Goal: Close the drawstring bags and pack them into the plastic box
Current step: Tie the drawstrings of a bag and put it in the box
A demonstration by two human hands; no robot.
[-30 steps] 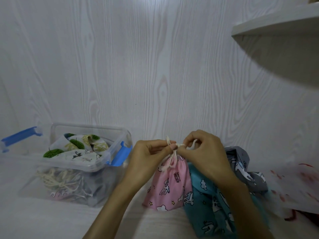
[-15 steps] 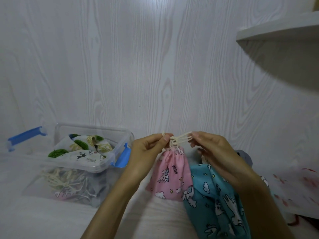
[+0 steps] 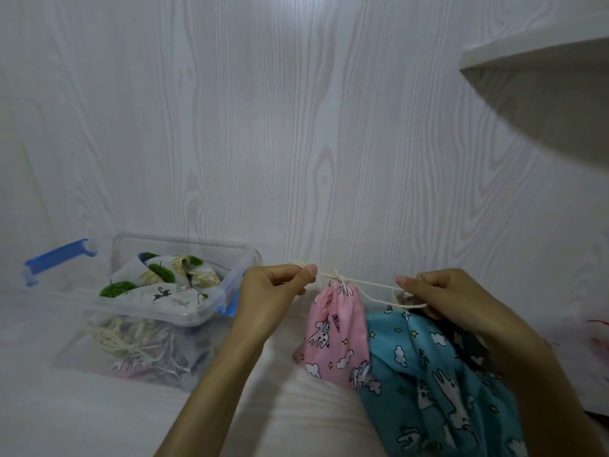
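Left hand [image 3: 273, 291] and right hand [image 3: 438, 295] each pinch the cord [image 3: 369, 285]; the pink bag [image 3: 333, 338] looks soft, light, best held at its cinched neck.

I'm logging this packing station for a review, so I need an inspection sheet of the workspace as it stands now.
Surface: pale wood-grain top, bags and box resting on it.
Job's things: pink bag, mouth gathered, cord pulled out to both sides; teal bag lying beside it; clear box open, holding bags, a leaf-print bag on top.
Clutter: dark bag behind the teal one; white sheet with red marks at right.
Hands: left hand and right hand each pinch a cord end.
Cables: nothing seen.
Surroundings: wood-grain wall; shelf upper right.
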